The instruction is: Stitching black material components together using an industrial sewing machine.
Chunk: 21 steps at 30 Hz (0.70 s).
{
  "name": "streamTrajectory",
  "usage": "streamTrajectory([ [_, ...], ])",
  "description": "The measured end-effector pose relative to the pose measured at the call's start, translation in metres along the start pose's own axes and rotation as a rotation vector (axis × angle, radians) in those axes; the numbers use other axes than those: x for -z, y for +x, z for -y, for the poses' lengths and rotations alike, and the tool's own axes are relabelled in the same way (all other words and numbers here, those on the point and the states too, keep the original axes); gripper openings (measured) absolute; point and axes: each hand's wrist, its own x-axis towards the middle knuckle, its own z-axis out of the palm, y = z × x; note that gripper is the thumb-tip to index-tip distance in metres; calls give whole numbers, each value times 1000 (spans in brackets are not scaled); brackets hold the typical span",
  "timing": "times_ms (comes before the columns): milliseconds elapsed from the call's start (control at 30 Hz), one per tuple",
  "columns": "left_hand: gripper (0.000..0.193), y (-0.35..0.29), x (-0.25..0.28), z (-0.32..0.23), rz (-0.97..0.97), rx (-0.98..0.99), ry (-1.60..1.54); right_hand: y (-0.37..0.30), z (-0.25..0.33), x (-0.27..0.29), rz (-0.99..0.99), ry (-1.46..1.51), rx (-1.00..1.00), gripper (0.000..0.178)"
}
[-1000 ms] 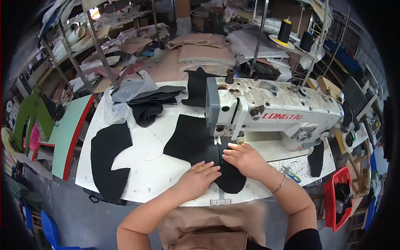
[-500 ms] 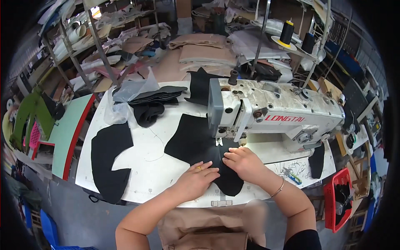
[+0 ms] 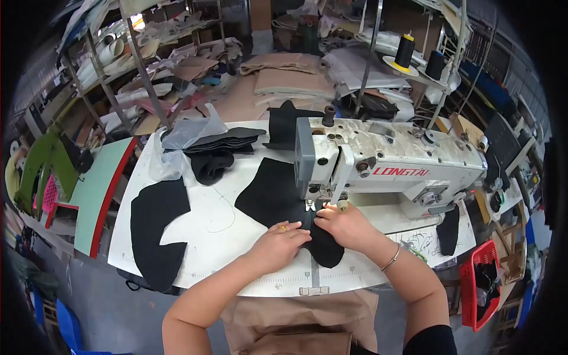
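A white sewing machine [image 3: 393, 157] stands on a white table, its presser foot [image 3: 310, 205] over a black fabric piece [image 3: 266, 192]. Fingers outstretched, my left hand [image 3: 279, 244] lies flat on this fabric just in front of the foot. My right hand [image 3: 343, 226] rests on its right side close by the foot, fingers bent and bunched; whether they pinch the edge is hidden. The fabric's front lobe [image 3: 327, 251] lies between and below my hands. Another cut black piece [image 3: 155, 228] lies apart at the left.
A stack of black pieces [image 3: 228, 142] lies with clear plastic [image 3: 195, 129] at the back left. Small snips [image 3: 414, 251] rest right of my right hand. A red basket [image 3: 480, 284] hangs beyond the table's right edge. Thread cones [image 3: 404, 52] stand behind the machine.
The black fabric has shifted slightly away from me, under the presser foot. My hands have moved forward with it, and the right hand now sits closer to the foot.
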Motion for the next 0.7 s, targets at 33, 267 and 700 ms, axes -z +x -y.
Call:
streamTrajectory([
  [33, 36, 1, -1, 4, -1, -1, 2, 3, -1, 2, 136, 9, -49, 20],
  [267, 40, 6, 13, -10, -30, -130, 189, -4, 3, -4, -12, -10, -23, 28],
  [700, 39, -1, -7, -5, -163, -7, 92, -9, -1, -28, -209, 335, -134, 18],
])
